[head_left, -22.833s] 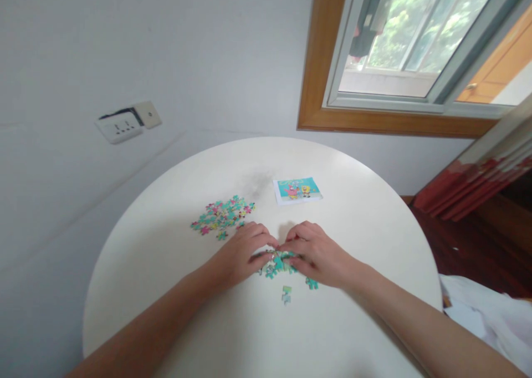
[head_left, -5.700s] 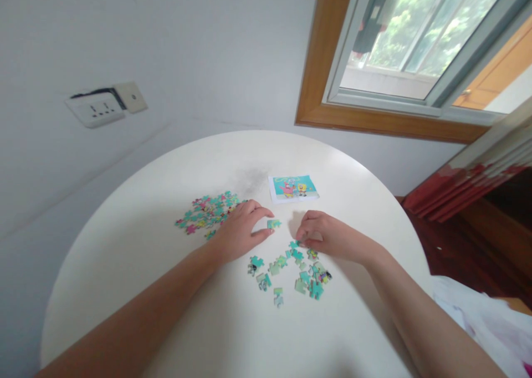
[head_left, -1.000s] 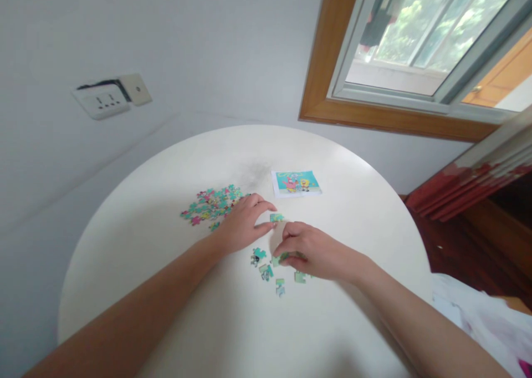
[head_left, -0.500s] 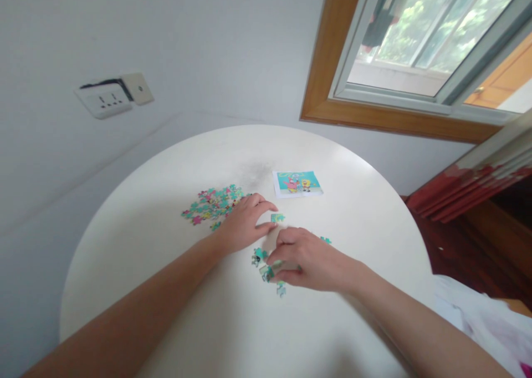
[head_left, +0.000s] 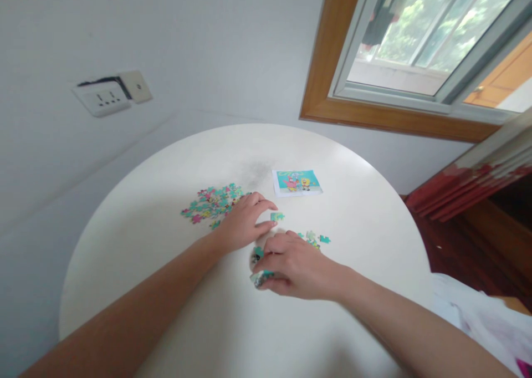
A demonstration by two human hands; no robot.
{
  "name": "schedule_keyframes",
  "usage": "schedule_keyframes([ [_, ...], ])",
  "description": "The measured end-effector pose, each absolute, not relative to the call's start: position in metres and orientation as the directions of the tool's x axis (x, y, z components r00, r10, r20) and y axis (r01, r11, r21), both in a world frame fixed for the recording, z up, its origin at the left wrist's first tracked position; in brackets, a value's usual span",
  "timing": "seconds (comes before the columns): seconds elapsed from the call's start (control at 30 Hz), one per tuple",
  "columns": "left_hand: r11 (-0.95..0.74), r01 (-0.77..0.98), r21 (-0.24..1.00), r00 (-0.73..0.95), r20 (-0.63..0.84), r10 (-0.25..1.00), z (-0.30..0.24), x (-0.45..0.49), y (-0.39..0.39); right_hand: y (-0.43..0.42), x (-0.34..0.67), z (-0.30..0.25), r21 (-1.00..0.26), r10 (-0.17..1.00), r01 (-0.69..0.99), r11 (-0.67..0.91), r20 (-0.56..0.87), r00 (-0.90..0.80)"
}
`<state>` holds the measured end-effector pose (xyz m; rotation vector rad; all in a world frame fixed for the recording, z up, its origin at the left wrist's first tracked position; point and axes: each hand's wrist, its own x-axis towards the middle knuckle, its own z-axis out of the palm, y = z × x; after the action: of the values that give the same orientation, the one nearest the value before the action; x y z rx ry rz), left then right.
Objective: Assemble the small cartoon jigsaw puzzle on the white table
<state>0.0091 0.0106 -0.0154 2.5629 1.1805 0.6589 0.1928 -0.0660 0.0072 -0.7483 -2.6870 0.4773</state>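
Observation:
My left hand (head_left: 245,220) rests on the table with thumb and fingers apart, at the right edge of a heap of jigsaw puzzle pieces (head_left: 210,203). Just beyond its fingertips lies a small joined bit of puzzle (head_left: 277,216) in teal and yellow. My right hand (head_left: 295,264) is curled over several puzzle pieces (head_left: 261,279), gripping them between thumb and fingers; they look blurred and are partly hidden. Another puzzle piece (head_left: 256,254), teal and dark, sits by its fingertips. More loose pieces (head_left: 312,238) lie behind the right hand.
A printed picture card (head_left: 297,183) with cartoon figures lies toward the back of the round white table (head_left: 233,333). A wall with a socket (head_left: 103,98) and a wood-framed window (head_left: 399,124) stand behind. White cloth or plastic (head_left: 477,317) is at the lower right.
My right hand has moved a little left and toward me, shifting puzzle pieces along with it. Loose pieces behind it have come into view. The left hand has stayed in place.

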Motion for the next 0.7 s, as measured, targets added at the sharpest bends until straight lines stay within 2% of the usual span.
schedule_keyframes([
  [0.3, -0.651, 0.647, 0.398, 0.575, 0.307, 0.759, -0.013, 0.009, 0.009, -0.063, 0.203, 0.015, -0.427, 0.561, 0.447, 0.786, 0.19, -0.806],
  [0.5, -0.646, 0.65, 0.401, 0.574, 0.297, 0.763, -0.014, 0.009, 0.009, -0.055, 0.211, 0.022, -0.465, 0.562, 0.417, 0.781, 0.232, -0.794],
  [0.7, -0.641, 0.65, 0.408, 0.569, 0.298, 0.767, -0.014, 0.009, 0.009, -0.055, 0.205, 0.015, -0.423, 0.67, 0.547, 0.723, 0.236, -0.704],
])
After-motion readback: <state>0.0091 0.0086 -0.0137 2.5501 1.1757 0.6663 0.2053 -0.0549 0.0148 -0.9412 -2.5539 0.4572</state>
